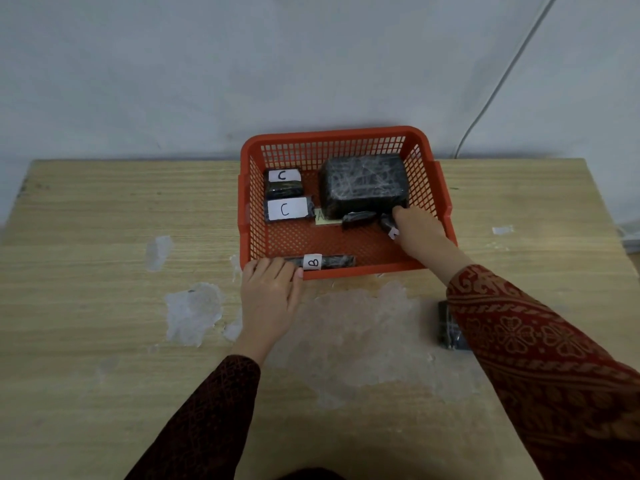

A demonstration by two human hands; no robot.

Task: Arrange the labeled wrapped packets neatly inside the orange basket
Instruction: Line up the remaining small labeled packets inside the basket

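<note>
While the desk (104, 209) nearest the camera is bare apart from scuffed patches, one dark wrapped packet (448, 327) sits on it by the right sleeve (540, 341), outside the basket and partly hidden by the arm. Label not visible. Likely not yet placed.

Left hand (268, 289) is at the near-left corner of the orange basket (332, 133): fingers curled over the rim and onto the end of the long B packet (322, 262), thumb touching just beside its label. That packet lies flat along the inside of the near wall. Looks like the hand is both steadying the basket and pressing the packet square to the wall.

Right hand (417, 226) reaches over the right side into the basket, fingers closed around a small dark packet (389, 225) with a white label scrap showing. Letter unreadable. Can't tell whether it's pinched clear of the floor or just pushed along it.

Just left of it, another small unlabeled-side packet (358, 218) lies tilted against the front of the big wrapped block (363, 185), beside a yellowish A label (323, 216) lying flat.

Far-left: two C packets (287, 209) (282, 183), one behind the other, labels up, aligned with the left wall. Grouping by letter, I'd say. The big block fills the far-right corner, sensible for the bulkiest item.

Right-front zone is the messy bit.
</note>
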